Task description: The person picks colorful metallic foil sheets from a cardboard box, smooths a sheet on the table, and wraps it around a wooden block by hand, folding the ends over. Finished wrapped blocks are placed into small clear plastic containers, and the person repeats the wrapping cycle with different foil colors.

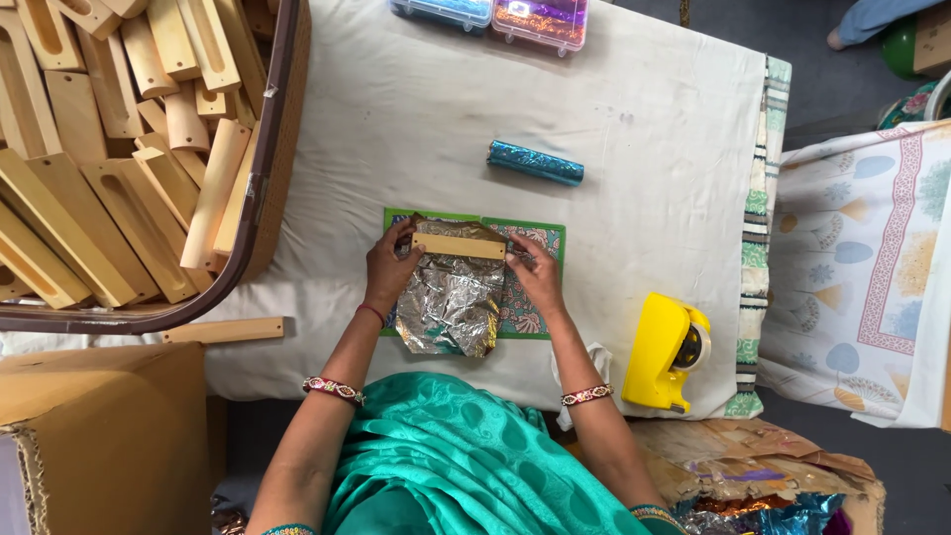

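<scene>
Head view: wooden block (458, 245) lies flat across the top edge of a crinkled silver foil sheet (451, 302), near the middle of the tabletop (634, 109). Left hand (389, 269) grips the block's left end, fingers pinched on it with foil tucked under. Right hand (536, 274) has fingertips pressed on the block's right end; grip looks like a light pinch, not a full clench. Foil sits on a green patterned mat (530, 287), hanging off its near edge.

Just beyond the mat: a wrapped blue-green glittery roll (535, 162), apart from the block. Yellow tape dispenser (670, 352) at the right near corner of the tabletop, well apart from the right hand. Two clear plastic boxes (492, 14) of coloured material at the far edge.

Left side: large basket (267, 178) full of bare wooden blocks, one loose wooden strip (224, 331) lying in front of it. Cardboard box (99, 436) at lower left. Bangles on both wrists.
</scene>
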